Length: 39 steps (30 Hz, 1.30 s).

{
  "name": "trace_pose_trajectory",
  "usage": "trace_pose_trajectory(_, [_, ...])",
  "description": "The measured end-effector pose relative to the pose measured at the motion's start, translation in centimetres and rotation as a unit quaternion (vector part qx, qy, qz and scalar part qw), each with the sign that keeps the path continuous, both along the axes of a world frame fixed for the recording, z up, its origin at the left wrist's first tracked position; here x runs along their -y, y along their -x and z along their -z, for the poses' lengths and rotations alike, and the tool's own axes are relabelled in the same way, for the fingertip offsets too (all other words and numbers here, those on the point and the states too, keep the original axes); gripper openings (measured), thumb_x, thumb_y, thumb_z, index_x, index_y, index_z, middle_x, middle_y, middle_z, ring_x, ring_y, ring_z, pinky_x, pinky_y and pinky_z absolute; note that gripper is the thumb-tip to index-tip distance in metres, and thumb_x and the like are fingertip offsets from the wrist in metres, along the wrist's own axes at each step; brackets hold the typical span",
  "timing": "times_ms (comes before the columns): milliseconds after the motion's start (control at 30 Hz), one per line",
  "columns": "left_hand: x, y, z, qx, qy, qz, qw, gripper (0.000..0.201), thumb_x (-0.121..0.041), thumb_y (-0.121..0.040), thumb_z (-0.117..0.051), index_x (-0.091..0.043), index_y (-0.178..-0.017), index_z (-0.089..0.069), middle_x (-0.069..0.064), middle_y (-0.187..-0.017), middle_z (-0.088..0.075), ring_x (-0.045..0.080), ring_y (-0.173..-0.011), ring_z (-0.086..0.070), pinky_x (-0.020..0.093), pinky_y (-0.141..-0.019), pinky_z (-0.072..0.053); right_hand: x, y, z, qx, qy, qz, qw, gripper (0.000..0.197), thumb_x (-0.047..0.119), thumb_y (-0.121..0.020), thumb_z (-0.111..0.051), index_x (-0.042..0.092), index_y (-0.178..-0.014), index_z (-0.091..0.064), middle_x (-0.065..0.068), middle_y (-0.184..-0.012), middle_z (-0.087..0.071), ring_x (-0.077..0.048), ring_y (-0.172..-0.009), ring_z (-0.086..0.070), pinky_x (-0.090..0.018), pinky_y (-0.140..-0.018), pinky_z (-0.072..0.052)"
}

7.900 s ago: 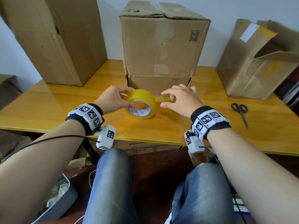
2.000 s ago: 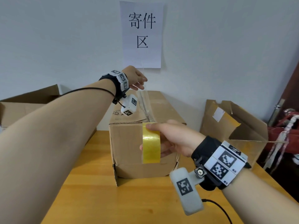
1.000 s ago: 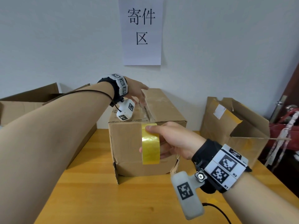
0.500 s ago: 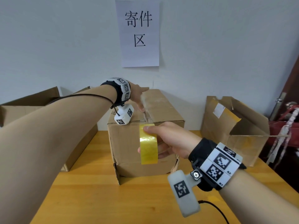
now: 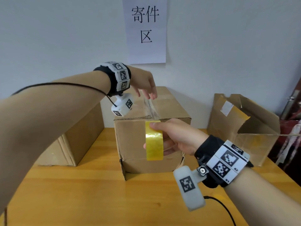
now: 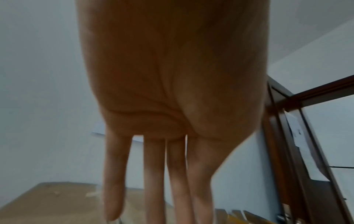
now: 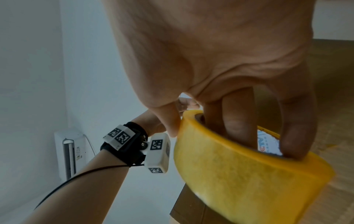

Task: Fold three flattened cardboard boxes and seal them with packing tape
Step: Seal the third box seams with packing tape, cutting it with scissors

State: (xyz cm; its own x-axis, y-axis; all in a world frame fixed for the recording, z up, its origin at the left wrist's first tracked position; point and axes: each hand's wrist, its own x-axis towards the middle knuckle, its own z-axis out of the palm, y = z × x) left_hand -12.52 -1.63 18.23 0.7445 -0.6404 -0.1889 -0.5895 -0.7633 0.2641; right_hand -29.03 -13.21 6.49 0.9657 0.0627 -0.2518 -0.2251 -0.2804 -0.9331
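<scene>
A closed cardboard box (image 5: pixel 135 144) stands mid-table, a clear tape strip (image 5: pixel 150 110) running along its top seam. My right hand (image 5: pixel 172 139) grips the yellow tape roll (image 5: pixel 154 142) upright against the box's front face, thumb on the roll's top and fingers through its core (image 7: pixel 237 125). The roll (image 7: pixel 245 174) fills the lower right wrist view. My left hand (image 5: pixel 143 85) hovers over the far part of the box top, fingers straight (image 6: pixel 151 181) and pointing down at the tape; whether they touch it I cannot tell.
A second closed box (image 5: pixel 76 137) stands to the left and an open-flapped box (image 5: pixel 241 128) to the right on the wooden table (image 5: pixel 81 193). A paper sign (image 5: pixel 145 30) hangs on the wall behind. A dark door frame (image 5: pixel 293 103) is at far right.
My left hand came down from holding the pulled tape end up and now has straight fingers over the box top. The right hand keeps the roll at the box's front.
</scene>
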Motion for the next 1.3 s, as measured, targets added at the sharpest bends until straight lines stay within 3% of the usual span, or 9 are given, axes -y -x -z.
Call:
trace_pose_trajectory(200, [0.0, 0.0, 2.3, -0.072, -0.088, -0.063, 0.992, 0.04, -0.012, -0.104, -0.046, -0.018, -0.144, -0.052, -0.003, -0.154, -0.043, 0.013, -0.146, -0.035, 0.049, -0.113, -0.037, -0.2, 0.3, 0.0, 0.005, 0.001, -0.005, 1.0, 0.044, 0.045, -0.099, -0.056, 0.007, -0.119, -0.064, -0.012, -0.103, -0.077, -0.032, -0.097, -0.075, -0.052, -0.095, -0.056])
trace_pose_trajectory(367, [0.4, -0.6, 3.0, -0.086, -0.135, -0.081, 0.984, 0.054, -0.025, -0.105, -0.048, -0.031, -0.155, -0.029, -0.001, -0.166, -0.016, 0.023, -0.154, -0.012, 0.059, -0.119, -0.023, 0.0, 0.1, 0.4, 0.014, 0.004, -0.006, 1.0, 0.045, 0.047, -0.097, -0.058, 0.008, -0.117, -0.066, -0.015, -0.108, -0.076, -0.034, -0.097, -0.074, -0.054, -0.092, -0.057])
trace_pose_trajectory(533, [0.6, -2.9, 3.6, -0.099, -0.145, -0.111, 0.978, 0.06, -0.044, -0.098, -0.053, -0.03, -0.154, -0.035, 0.006, -0.166, -0.018, 0.028, -0.152, -0.016, 0.058, -0.117, -0.025, 0.1, -0.1, 0.7, 0.022, 0.008, -0.008, 1.0, 0.045, 0.048, -0.097, -0.057, 0.009, -0.117, -0.066, -0.015, -0.108, -0.075, -0.033, -0.096, -0.075, -0.05, -0.09, -0.058])
trace_pose_trajectory(700, [0.8, -3.1, 3.3, -0.108, -0.107, -0.121, 0.981, 0.053, -0.039, -0.1, -0.053, -0.027, -0.151, -0.041, -0.003, -0.163, -0.025, 0.025, -0.148, -0.029, 0.06, -0.116, -0.027, 0.2, -0.3, 1.0, 0.032, 0.005, -0.01, 0.999, 0.048, 0.049, -0.098, -0.055, 0.007, -0.119, -0.065, -0.015, -0.11, -0.075, -0.036, -0.099, -0.073, -0.04, -0.083, -0.056])
trace_pose_trajectory(867, [0.4, -3.5, 3.4, -0.113, -0.115, -0.12, 0.98, 0.07, -0.054, -0.069, -0.071, -0.04, -0.136, -0.055, -0.001, -0.159, -0.033, 0.025, -0.144, -0.033, 0.059, -0.115, -0.027, 0.2, -0.2, 1.2, 0.035, -0.002, -0.016, 0.999, 0.046, 0.05, -0.098, -0.055, 0.011, -0.118, -0.066, -0.011, -0.107, -0.076, -0.033, -0.099, -0.073, -0.043, -0.086, -0.056])
trace_pose_trajectory(967, [0.0, -1.6, 2.7, -0.113, -0.105, -0.098, 0.983, 0.047, -0.035, -0.094, -0.063, -0.038, -0.14, -0.052, -0.007, -0.159, -0.031, 0.024, -0.147, -0.03, 0.062, -0.118, -0.018, 0.2, -0.4, 1.4, 0.038, -0.005, -0.013, 0.999, 0.048, 0.051, -0.097, -0.055, 0.01, -0.119, -0.066, -0.013, -0.11, -0.075, -0.034, -0.102, -0.072, -0.047, -0.093, -0.055])
trace_pose_trajectory(1033, [0.0, -1.2, 2.7, -0.074, -0.107, -0.088, 0.988, 0.047, -0.026, -0.097, -0.062, -0.036, -0.143, -0.051, -0.005, -0.161, -0.03, 0.024, -0.149, -0.027, 0.058, -0.117, -0.028, 0.2, -0.3, 1.4, 0.037, -0.008, -0.009, 0.999, 0.047, 0.051, -0.097, -0.055, 0.009, -0.118, -0.066, -0.013, -0.107, -0.076, -0.035, -0.102, -0.072, -0.05, -0.095, -0.054])
trace_pose_trajectory(1133, [-0.1, 0.0, 2.7, 0.024, -0.13, -0.052, 0.99, 0.045, -0.035, -0.094, -0.066, -0.033, -0.138, -0.057, -0.004, -0.157, -0.029, 0.026, -0.144, -0.034, 0.047, -0.107, -0.046, 0.0, -0.3, 1.0, 0.035, -0.003, -0.004, 0.999, 0.043, 0.048, -0.099, -0.053, 0.009, -0.114, -0.067, -0.011, -0.1, -0.078, -0.034, -0.098, -0.074, -0.053, -0.098, -0.054])
trace_pose_trajectory(1300, [-0.6, 3.1, 2.8, 0.018, -0.114, 0.021, 0.993, 0.051, -0.051, -0.088, -0.069, -0.032, -0.134, -0.06, -0.016, -0.128, -0.055, 0.011, -0.123, -0.051, 0.036, -0.101, -0.051, -0.7, 0.7, 0.7, 0.031, -0.001, 0.003, 1.0, 0.038, 0.048, -0.1, -0.05, 0.013, -0.109, -0.065, -0.007, -0.095, -0.079, -0.032, -0.098, -0.074, -0.054, -0.103, -0.05])
